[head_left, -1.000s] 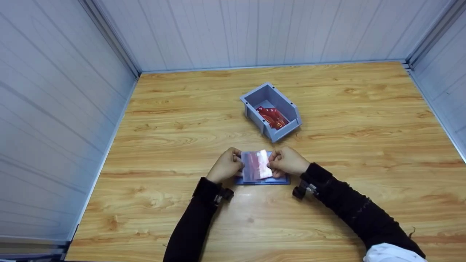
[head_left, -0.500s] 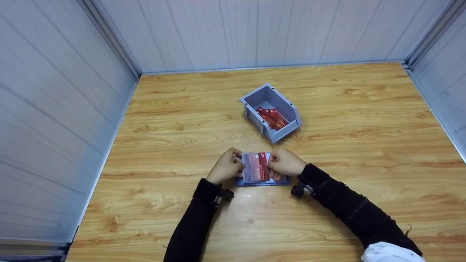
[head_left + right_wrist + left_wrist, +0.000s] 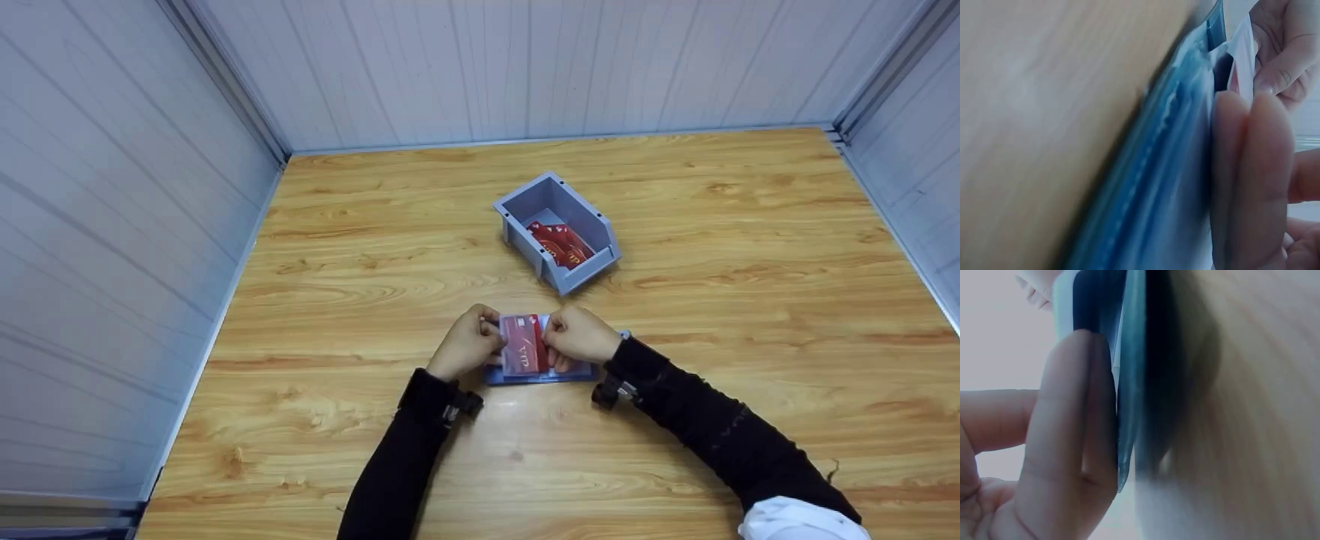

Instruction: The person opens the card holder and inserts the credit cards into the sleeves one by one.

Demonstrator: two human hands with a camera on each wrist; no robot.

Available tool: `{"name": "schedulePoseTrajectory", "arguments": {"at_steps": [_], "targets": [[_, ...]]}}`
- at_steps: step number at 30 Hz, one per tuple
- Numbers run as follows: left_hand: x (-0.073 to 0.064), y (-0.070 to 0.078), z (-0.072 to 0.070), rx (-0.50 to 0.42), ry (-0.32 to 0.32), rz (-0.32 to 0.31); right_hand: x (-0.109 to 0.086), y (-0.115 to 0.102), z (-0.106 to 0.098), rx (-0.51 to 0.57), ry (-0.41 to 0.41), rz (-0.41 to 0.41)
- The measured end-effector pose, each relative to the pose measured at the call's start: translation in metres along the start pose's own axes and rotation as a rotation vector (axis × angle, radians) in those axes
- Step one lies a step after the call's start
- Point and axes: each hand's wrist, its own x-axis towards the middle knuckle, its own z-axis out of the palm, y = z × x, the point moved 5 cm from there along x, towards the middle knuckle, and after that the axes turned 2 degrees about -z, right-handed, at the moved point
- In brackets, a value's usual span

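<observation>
A red card with "VIP" lettering lies mostly inside a translucent sleeve of an open blue card holder, in the head view. Only its right strip shows bare. My left hand holds the sleeve's left edge between thumb and fingers. At the card's right edge, my right hand pinches it with curled fingers. The holder's blue cover edge runs beside my left fingers in the left wrist view. From the right wrist, layered blue pages appear below my fingers, and the lifted sleeve's mouth gapes.
Beyond the hands stands a grey plastic bin, angled on the wooden table. Several red cards lie inside it. Pale panel walls border the table at the back and both sides.
My right hand has moved left with the card, sliding it deeper into the sleeve. The bright glare on the card is gone. My left hand stays nearly in place.
</observation>
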Motion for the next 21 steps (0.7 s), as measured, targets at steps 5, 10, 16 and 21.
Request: {"name": "schedulePoseTrajectory", "arguments": {"at_steps": [5, 10, 16, 21], "targets": [[0.001, -0.001, 0.0, 0.003, 0.02, 0.003, 0.0, -0.001, 0.002, 0.033, 0.001, 0.014], [0.0, 0.0, 0.0, 0.02, 0.038, 0.012, -0.002, -0.006, 0.005, -0.028, 0.021, -0.005], [0.0, 0.001, 0.001, 0.037, 0.038, 0.034, -0.003, -0.011, 0.009, -0.161, 0.032, -0.027], [0.0, 0.002, 0.001, 0.046, 0.037, 0.046, -0.003, -0.01, 0.009, -0.182, 0.035, -0.028]]}}
